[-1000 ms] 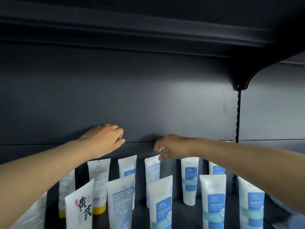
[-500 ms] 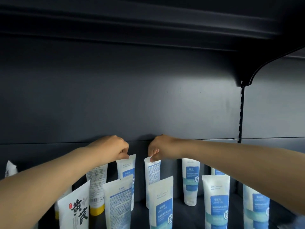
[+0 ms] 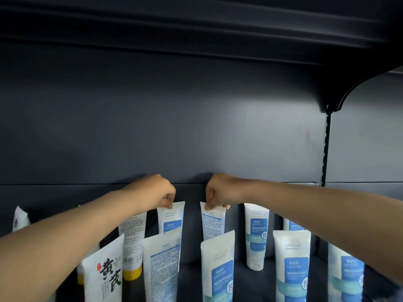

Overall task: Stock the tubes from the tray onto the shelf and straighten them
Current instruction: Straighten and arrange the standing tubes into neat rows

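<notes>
My left hand (image 3: 156, 192) pinches the top crimp of a blue-label tube (image 3: 172, 224). My right hand (image 3: 220, 190) pinches the top of a fine-print tube (image 3: 212, 224). Both stand in the back row on the shelf (image 3: 255, 286), their lower halves hidden behind the front tubes (image 3: 162, 269). My curled fingertips mostly escape view.

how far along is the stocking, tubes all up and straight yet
Done: many tubes stand on the shelf. In hand: left hand pinches the top of the blue-label tube, right hand that of the text-side tube. Left: the black-lettered tube leans; tray unseen.
</notes>
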A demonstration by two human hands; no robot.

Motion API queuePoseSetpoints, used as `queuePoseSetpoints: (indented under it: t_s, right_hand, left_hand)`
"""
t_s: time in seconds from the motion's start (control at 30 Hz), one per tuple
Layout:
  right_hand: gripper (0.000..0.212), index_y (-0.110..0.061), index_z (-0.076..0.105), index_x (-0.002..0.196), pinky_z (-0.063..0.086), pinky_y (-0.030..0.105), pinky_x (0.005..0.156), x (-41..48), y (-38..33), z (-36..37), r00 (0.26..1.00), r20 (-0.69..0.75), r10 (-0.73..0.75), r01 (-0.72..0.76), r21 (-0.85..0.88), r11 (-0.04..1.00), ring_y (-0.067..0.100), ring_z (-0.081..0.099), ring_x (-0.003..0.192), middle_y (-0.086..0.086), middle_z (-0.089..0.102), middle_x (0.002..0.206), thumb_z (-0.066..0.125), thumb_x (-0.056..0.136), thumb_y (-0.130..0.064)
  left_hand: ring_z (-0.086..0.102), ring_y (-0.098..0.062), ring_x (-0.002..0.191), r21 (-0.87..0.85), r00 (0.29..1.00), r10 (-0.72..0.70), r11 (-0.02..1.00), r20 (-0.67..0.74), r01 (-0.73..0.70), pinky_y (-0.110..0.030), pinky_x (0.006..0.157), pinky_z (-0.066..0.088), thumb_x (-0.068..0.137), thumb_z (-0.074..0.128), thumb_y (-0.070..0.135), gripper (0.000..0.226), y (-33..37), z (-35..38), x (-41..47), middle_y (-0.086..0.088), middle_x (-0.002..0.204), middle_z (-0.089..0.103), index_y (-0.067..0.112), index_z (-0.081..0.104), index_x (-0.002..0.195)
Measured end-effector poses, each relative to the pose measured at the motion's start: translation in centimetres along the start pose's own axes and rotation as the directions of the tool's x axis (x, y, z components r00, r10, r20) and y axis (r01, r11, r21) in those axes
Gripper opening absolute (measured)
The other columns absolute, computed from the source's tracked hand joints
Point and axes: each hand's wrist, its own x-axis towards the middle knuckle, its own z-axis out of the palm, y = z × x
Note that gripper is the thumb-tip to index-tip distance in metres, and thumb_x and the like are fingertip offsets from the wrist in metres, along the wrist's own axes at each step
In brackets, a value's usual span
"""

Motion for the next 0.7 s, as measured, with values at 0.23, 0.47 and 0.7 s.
queuePoseSetpoints:
  t_s: [0.23, 0.47, 0.7]
  right_hand:
    - [0.022, 0.003, 0.068, 0.093, 0.054, 0.016, 0.063, -0.6, 0.5, 0.0, 0.988, 0.057, 0.141, -0.151, 0.277, 0.949, 0.019, 0.064, 0.066, 0.005, 0.065, 0.07, 0.069, 0.084, -0.018]
    - [0.024, -0.003, 0.058, 0.111, 0.056, 0.02, 0.065, -1.7, 0.6, -0.8, 0.991, 0.072, 0.112, -0.129, 0.336, 0.933, 0.02, 0.064, 0.063, 0.005, 0.063, 0.071, 0.063, 0.087, -0.007]
    - [0.022, 0.0, 0.066, 0.107, 0.055, 0.014, 0.076, -2.5, 1.1, -1.6, 0.977, 0.203, 0.067, -0.148, 0.413, 0.899, 0.017, 0.068, 0.085, 0.002, 0.068, 0.087, 0.066, 0.086, -0.007]
  left_hand:
    - [0.06, -0.01, 0.082, 0.004, 1.0, 0.008, 1.0, -0.008, -0.008, -0.023, 0.072, 0.045, 0.086, 0.064, 0.031, 0.012, 0.1, 0.0, -0.1, 0.012, 0.081, 0.062, 0.021, 0.069, 0.091]
    - [0.06, -0.01, 0.084, 0.043, 0.999, 0.023, 0.999, 0.025, -0.024, -0.025, 0.074, 0.045, 0.087, 0.062, 0.03, 0.013, 0.4, -0.4, 0.0, 0.007, 0.091, 0.068, 0.02, 0.068, 0.093]
    - [0.056, -0.01, 0.079, 0.101, 0.999, 0.038, 0.994, 0.013, -0.039, -0.025, 0.072, 0.044, 0.089, 0.06, 0.031, 0.014, 0.5, -0.1, 0.3, 0.01, 0.082, 0.06, 0.02, 0.067, 0.094]
